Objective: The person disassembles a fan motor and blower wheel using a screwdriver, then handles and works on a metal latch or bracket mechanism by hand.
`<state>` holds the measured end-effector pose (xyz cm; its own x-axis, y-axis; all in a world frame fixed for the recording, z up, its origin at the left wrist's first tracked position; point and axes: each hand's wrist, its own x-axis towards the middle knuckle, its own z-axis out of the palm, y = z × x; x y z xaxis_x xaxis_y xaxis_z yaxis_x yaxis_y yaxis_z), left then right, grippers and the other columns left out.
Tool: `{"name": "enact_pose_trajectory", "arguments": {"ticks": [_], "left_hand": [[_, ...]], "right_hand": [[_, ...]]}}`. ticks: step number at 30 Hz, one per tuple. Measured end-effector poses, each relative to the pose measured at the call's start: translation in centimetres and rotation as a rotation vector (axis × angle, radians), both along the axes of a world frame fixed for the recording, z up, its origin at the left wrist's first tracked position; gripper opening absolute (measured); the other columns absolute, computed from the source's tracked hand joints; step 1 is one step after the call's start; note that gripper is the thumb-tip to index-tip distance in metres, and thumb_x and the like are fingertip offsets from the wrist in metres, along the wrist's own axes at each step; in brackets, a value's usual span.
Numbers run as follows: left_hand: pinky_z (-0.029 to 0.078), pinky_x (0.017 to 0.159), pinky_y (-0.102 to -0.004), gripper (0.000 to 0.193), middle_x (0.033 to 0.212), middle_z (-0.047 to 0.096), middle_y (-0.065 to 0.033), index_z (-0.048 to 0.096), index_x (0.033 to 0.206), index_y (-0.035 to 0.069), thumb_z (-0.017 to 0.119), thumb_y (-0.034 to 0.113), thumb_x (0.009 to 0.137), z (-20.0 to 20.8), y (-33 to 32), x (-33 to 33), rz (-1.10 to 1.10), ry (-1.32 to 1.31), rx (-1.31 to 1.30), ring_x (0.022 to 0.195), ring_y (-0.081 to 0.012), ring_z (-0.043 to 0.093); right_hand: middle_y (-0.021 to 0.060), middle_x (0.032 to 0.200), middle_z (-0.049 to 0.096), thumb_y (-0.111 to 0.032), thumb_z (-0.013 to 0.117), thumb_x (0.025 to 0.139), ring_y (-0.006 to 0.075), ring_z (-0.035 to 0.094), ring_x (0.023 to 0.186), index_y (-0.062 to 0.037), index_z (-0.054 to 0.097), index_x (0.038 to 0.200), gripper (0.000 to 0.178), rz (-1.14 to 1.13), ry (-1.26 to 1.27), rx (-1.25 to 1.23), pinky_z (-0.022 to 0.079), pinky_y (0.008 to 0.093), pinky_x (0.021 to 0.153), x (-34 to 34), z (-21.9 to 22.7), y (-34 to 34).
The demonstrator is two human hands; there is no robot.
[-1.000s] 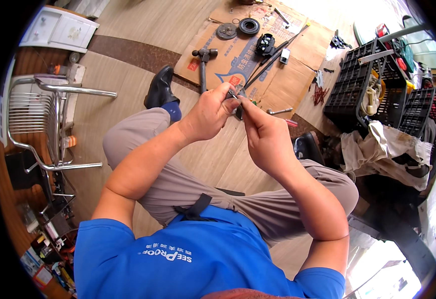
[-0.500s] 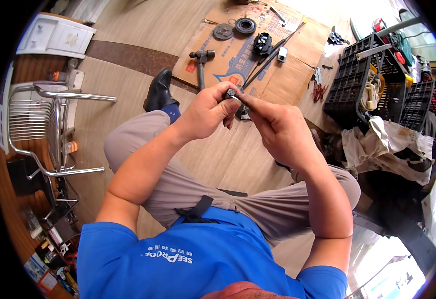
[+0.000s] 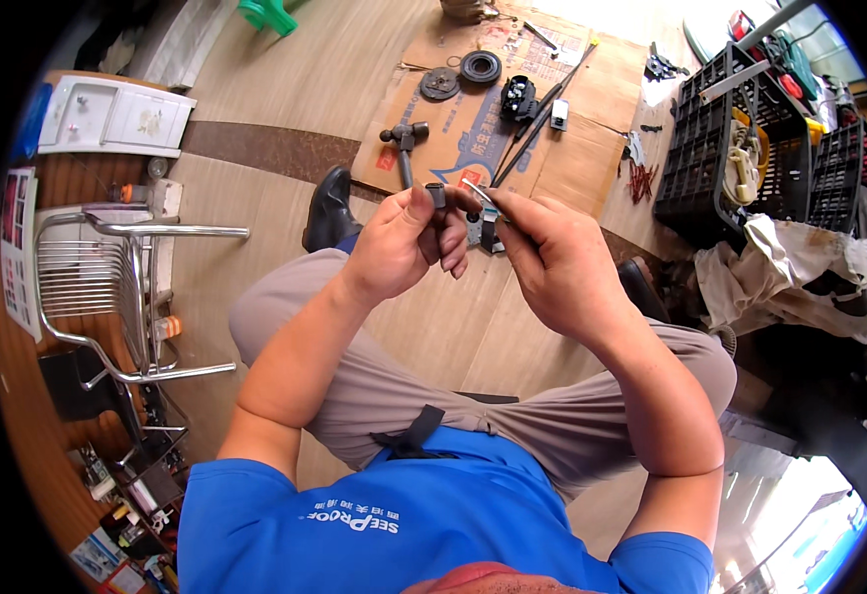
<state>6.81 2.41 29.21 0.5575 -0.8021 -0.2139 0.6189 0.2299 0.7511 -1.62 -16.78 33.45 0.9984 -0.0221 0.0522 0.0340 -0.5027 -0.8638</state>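
Note:
My left hand point(image 3: 399, 247) pinches a small grey-black part point(image 3: 436, 195) between thumb and index finger, its other fingers curled loosely below. My right hand point(image 3: 562, 262) is closed on a slim metal tool point(image 3: 477, 190). Its bright tip points up and to the left, a short gap away from the small part. The tool's exact kind is hard to make out, since the fingers cover most of it. Below and between the hands lies a grey and black mechanical piece point(image 3: 488, 236), partly hidden by my right hand.
Flattened cardboard point(image 3: 582, 148) carries a hammer point(image 3: 405, 148), a black ring point(image 3: 480, 67), a round disc point(image 3: 439, 84), a black housing point(image 3: 518, 99) and long dark rods point(image 3: 542, 114). Black crates point(image 3: 696, 148) with cloth point(image 3: 790, 272) stand right; a metal chair point(image 3: 136, 297) stands left.
My hands have drawn apart from where they met around the small part. The tool's bright tip now shows clear of it. The whole view has shifted slightly.

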Motion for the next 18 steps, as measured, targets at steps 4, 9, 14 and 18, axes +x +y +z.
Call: {"name": "enact_pose_trajectory", "arguments": {"ticks": [4,9,14,18], "left_hand": [[0.050,0.064,-0.0348,0.061,0.071,0.049,-0.0038,0.055,0.111,-0.003,0.043,0.055,0.096,-0.14,0.09,-0.01,0.005,0.026,0.008,0.064,-0.0161,0.053],[0.050,0.064,-0.0353,0.060,0.070,0.049,-0.0041,0.055,0.106,-0.002,0.045,0.055,0.095,-0.47,0.12,-0.04,-0.015,0.016,0.025,0.064,-0.0165,0.053],[0.051,0.064,-0.0351,0.059,0.070,0.050,-0.0044,0.055,0.104,-0.002,0.047,0.055,0.094,-0.56,0.06,-0.14,-0.028,0.000,0.049,0.064,-0.0163,0.053],[0.052,0.064,-0.0340,0.056,0.072,0.052,-0.0046,0.056,0.106,-0.001,0.048,0.053,0.095,-0.76,0.10,-0.18,-0.038,-0.054,0.061,0.066,-0.0163,0.055]], "right_hand": [[0.0213,0.082,0.062,-0.009,0.055,0.090,0.0407,0.061,0.082,-0.0022,0.059,0.110,0.021,0.026,-0.014,-0.022,0.047,0.0491,0.071,-0.17,-0.31,-0.10],[0.0213,0.081,0.062,-0.010,0.055,0.090,0.0404,0.062,0.080,-0.0039,0.059,0.112,0.023,0.036,-0.041,0.032,0.048,0.0484,0.069,-0.37,-0.38,0.03],[0.0211,0.080,0.063,-0.010,0.054,0.091,0.0401,0.062,0.079,-0.0064,0.059,0.114,0.024,0.058,-0.025,-0.002,0.048,0.0486,0.068,-0.58,0.00,-0.06],[0.0192,0.080,0.063,-0.011,0.053,0.091,0.0388,0.063,0.079,-0.0089,0.059,0.116,0.025,0.079,-0.002,-0.040,0.049,0.0487,0.068,-0.73,0.02,-0.10]]}}
